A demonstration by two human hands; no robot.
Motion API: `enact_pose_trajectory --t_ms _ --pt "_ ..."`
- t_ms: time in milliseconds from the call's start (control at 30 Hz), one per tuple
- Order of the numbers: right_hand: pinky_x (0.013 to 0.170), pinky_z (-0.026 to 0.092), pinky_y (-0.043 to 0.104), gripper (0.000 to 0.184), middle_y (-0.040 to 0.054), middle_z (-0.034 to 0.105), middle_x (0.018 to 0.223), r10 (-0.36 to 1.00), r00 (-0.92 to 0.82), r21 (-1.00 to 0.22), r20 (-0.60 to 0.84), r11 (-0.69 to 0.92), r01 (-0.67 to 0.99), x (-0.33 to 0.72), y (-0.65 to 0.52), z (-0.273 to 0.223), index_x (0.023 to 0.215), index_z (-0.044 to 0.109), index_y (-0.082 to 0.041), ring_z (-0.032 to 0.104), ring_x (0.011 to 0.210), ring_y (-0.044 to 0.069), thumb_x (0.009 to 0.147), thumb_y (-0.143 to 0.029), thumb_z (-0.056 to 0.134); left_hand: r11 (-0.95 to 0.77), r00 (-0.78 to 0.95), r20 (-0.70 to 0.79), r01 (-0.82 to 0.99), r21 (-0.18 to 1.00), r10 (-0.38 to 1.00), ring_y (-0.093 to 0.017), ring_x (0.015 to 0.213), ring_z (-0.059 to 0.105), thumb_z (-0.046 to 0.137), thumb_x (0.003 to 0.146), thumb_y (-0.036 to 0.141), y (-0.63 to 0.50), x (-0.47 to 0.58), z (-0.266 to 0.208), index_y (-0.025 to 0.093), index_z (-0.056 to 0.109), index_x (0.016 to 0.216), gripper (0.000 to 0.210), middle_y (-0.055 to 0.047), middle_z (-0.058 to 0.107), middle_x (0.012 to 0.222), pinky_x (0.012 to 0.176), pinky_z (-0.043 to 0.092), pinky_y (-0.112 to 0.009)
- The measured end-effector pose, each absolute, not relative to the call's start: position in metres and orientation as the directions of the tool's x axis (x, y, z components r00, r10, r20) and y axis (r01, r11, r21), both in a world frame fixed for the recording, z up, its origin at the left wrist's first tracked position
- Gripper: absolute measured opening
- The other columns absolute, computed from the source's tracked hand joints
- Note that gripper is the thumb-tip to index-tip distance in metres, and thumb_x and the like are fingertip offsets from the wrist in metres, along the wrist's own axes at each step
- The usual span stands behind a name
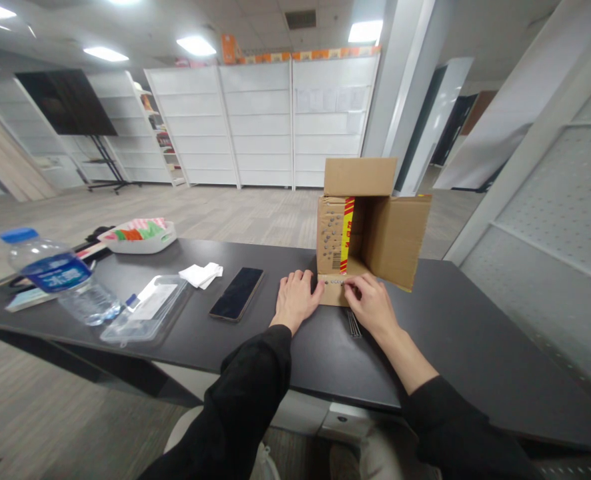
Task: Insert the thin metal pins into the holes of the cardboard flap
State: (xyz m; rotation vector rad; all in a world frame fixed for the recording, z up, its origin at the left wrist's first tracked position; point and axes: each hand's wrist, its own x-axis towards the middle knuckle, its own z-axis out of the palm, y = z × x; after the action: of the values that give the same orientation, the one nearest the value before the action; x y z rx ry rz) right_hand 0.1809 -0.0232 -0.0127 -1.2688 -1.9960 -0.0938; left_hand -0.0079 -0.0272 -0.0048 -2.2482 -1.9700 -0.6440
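1. While the left hand (298, 298) lies palm down on the dark bench (455, 333), its fingers are loosely extended and a little apart, holding nothing that shows; in the head view its thumb reaches the left edge of the lower flap (331, 295) of a cardboard box (329, 250).
2. Across from it in the same view, the right hand (360, 293) is curled at that flap's right side, thumb and forefinger drawn close together; whether something small sits between them, I cannot tell.
3. Between the two hands, a row of small grey dots (336, 282) runs along the lower flap, and more dots mark the box's left panel, beside a yellow-and-red strip (346, 237).
4. The box stands on the bench with its opening towards the wearer, its top flap (360, 177) raised and its right flap (400, 240) swung outward.
5. Just below the right hand, several thin metal strips (354, 325) lie together on the bench.
6. Left of the left hand lie a dark phone (236, 294), a crumpled white tissue (201, 275) and a clear plastic case (145, 313), with a tilted water bottle (60, 275) beyond.
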Motion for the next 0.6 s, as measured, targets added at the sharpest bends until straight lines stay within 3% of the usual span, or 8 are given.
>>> enact_pose_trajectory --t_ms 600 --pt "0.077 0.043 0.036 0.020 0.0070 0.066 0.089 0.769 -0.196 -0.352 0.608 0.483 0.802 0.1826 -0.0248 -0.0116 0.091 0.067 -0.021 0.061 0.086 0.023 0.090 -0.023 0.048 -0.146 0.064 0.340 0.964 0.221 0.938 -0.025 0.106 0.056 0.034 0.097 0.050 -0.0292 -0.0065 -0.0024 0.020 0.059 0.107 0.040 -0.011 0.063 0.107 0.095 0.037 -0.039"
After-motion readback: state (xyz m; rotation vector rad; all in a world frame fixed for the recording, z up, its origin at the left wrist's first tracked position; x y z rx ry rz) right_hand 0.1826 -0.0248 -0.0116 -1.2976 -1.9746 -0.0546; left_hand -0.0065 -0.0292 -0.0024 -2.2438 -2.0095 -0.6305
